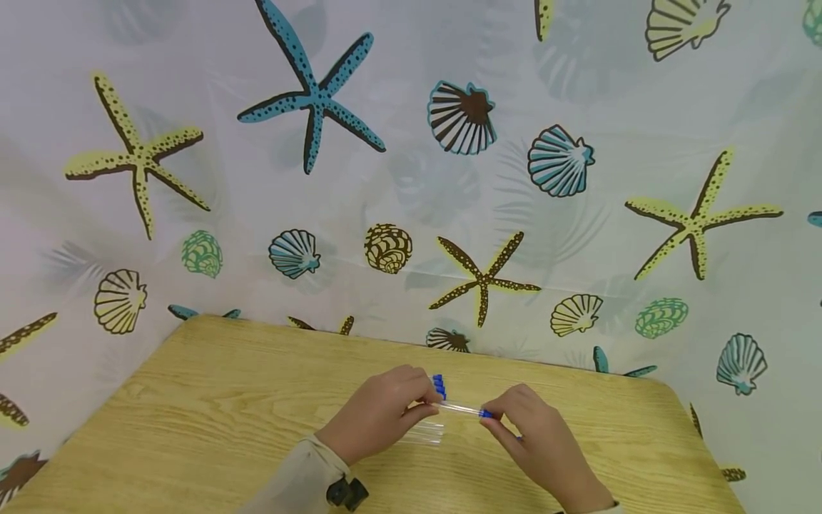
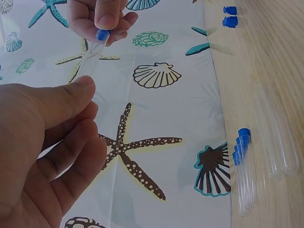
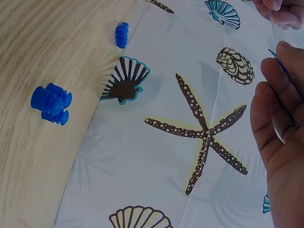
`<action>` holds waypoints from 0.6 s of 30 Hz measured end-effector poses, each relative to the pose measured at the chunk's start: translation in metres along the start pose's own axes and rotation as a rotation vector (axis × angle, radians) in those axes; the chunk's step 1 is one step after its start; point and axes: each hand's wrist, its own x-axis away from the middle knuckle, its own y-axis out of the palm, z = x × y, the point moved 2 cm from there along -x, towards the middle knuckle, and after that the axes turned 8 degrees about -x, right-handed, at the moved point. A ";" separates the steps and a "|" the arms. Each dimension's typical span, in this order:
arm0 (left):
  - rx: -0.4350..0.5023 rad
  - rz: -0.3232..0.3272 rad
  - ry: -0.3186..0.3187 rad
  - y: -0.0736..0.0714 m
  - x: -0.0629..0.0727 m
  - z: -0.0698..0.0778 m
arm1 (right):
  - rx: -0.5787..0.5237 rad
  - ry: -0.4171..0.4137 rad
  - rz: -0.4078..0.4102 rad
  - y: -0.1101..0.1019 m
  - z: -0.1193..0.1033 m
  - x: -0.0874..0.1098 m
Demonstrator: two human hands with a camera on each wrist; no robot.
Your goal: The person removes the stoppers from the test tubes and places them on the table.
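A clear test tube (image 1: 459, 408) is held level above the table between both hands. My left hand (image 1: 388, 410) pinches its body between thumb and forefinger, the other fingers loosely curved. At the tube's other end, my right hand (image 1: 536, 439) pinches the blue cap (image 1: 486, 414), which sits at the tube's mouth; how deep it is seated I cannot tell. Capped tubes (image 2: 244, 190) lie side by side on the table, their blue ends together. Beside them lie several uncapped clear tubes (image 2: 280, 142), partly hidden by my left hand in the head view.
Loose blue caps (image 3: 50, 102) stand in a small cluster on the wooden table (image 1: 257, 400), mostly behind my right hand in the head view. A white cloth (image 1: 411, 185) printed with shells and starfish hangs around the table's back and sides.
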 end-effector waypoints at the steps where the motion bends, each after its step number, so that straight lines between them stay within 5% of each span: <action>1: -0.005 0.008 0.003 0.000 0.000 0.000 | 0.000 -0.003 -0.002 0.000 0.000 0.000; 11: -0.013 0.028 0.010 -0.002 0.001 -0.002 | -0.025 0.018 -0.087 0.002 0.002 0.001; 18: -0.006 0.020 0.012 -0.001 0.001 0.001 | 0.000 0.008 -0.004 0.002 0.001 0.001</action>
